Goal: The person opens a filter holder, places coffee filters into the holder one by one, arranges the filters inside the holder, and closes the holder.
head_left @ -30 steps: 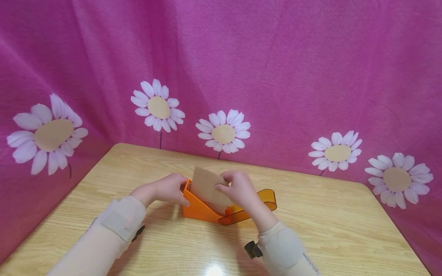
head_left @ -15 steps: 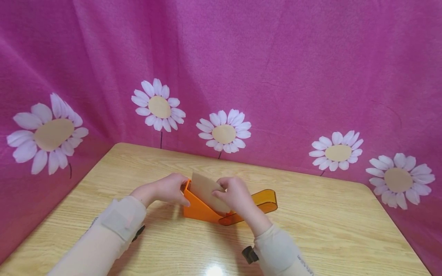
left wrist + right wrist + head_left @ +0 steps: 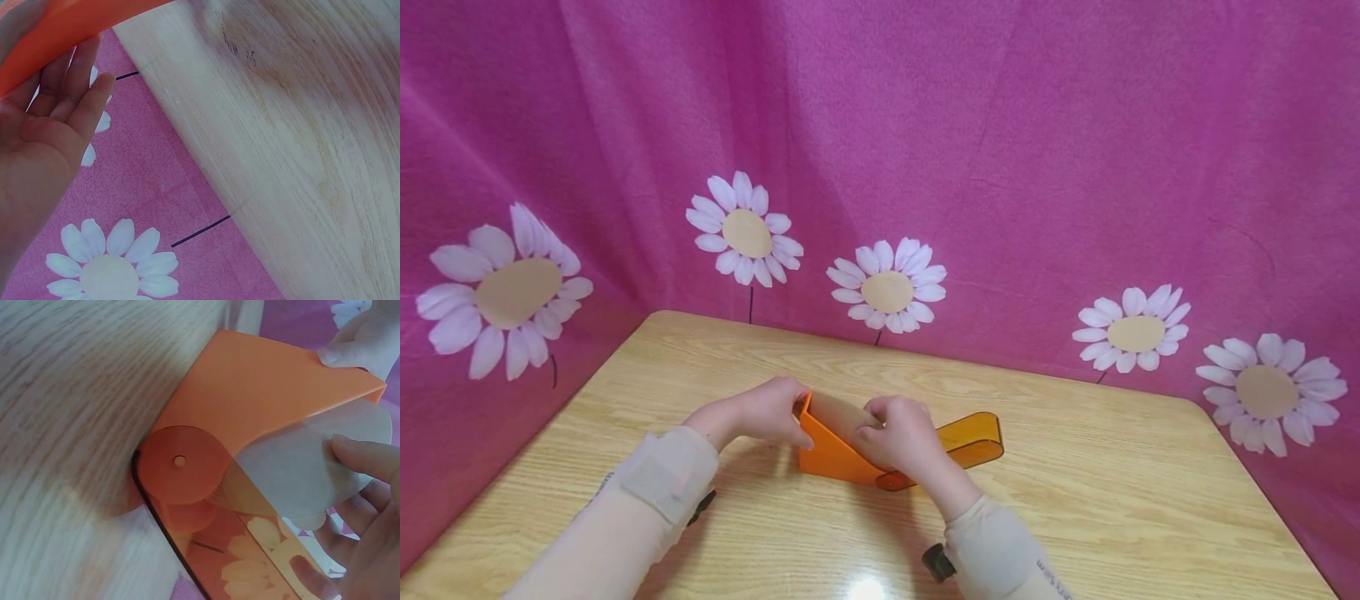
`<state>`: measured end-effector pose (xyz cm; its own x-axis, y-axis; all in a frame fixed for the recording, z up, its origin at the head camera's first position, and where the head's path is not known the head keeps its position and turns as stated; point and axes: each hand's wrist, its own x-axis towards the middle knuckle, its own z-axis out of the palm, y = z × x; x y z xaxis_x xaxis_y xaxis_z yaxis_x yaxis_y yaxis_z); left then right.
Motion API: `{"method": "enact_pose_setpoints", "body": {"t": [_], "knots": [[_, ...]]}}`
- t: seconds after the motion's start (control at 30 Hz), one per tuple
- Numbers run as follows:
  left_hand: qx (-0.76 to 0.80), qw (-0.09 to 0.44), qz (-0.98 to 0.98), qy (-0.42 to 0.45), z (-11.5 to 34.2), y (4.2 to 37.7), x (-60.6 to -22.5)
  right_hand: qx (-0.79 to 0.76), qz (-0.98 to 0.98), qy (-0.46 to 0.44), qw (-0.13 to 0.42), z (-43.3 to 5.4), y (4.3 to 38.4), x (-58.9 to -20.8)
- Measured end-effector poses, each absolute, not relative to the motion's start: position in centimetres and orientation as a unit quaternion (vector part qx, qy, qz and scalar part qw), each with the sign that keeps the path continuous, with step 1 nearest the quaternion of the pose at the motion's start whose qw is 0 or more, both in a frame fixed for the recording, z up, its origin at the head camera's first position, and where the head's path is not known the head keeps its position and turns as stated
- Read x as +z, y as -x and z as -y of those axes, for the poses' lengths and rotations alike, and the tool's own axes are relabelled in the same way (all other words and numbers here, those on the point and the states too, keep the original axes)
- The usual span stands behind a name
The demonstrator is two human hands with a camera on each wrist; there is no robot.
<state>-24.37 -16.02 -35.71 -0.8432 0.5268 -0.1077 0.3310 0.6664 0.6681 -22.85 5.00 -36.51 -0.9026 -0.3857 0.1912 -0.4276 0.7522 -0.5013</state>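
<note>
A wedge-shaped orange box [image 3: 837,454] stands on the table with its translucent amber lid [image 3: 976,437] swung out to the right. My left hand [image 3: 767,410] grips the box's tall left end, thumb on the near wall and fingers on the far side. Brown paper coffee filters [image 3: 841,417] sit down inside the box, their top edge just showing above the sloping rim. My right hand [image 3: 904,432] pinches the filters at the upper right edge. In the right wrist view the thumb presses one face of the filters [image 3: 294,462], with the fingers curled behind.
The wooden table [image 3: 1112,492] runs back to a magenta cloth [image 3: 1022,167] printed with white daisies. The open lid [image 3: 250,550] reaches out under my right hand, hinged on a round pivot at the box's low end.
The coffee filters have gone down into the box, from standing well above its rim. My right hand has moved down and left with them. The left hand and the box have stayed put.
</note>
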Motion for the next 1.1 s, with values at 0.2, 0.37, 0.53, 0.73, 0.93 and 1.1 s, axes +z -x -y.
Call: {"method": "enact_pose_setpoints", "body": {"t": [0.2, 0.37, 0.53, 0.73, 0.93, 1.1], "knots": [[0.334, 0.145, -0.901, -0.236, 16.0, 24.4, -35.7, 0.274, 0.937, -0.214, 0.036, -4.8, 22.6, -36.8], [0.336, 0.149, -0.900, -0.234, 16.1, 24.4, -35.7, 0.269, 0.939, -0.211, 0.038, -4.6, 22.5, -37.2], [0.338, 0.154, -0.901, -0.225, 16.1, 24.5, -35.9, 0.251, 0.943, -0.212, 0.045, -4.4, 22.4, -37.6], [0.337, 0.156, -0.902, -0.220, 16.0, 24.6, -36.0, 0.246, 0.947, -0.206, 0.035, -4.5, 22.3, -37.5], [0.335, 0.153, -0.903, -0.220, 16.0, 24.6, -35.9, 0.249, 0.946, -0.205, 0.030, -4.9, 22.4, -37.0], [0.327, 0.148, -0.906, -0.225, 16.0, 24.5, -35.9, 0.263, 0.944, -0.196, 0.040, -5.5, 22.3, -35.5]]}}
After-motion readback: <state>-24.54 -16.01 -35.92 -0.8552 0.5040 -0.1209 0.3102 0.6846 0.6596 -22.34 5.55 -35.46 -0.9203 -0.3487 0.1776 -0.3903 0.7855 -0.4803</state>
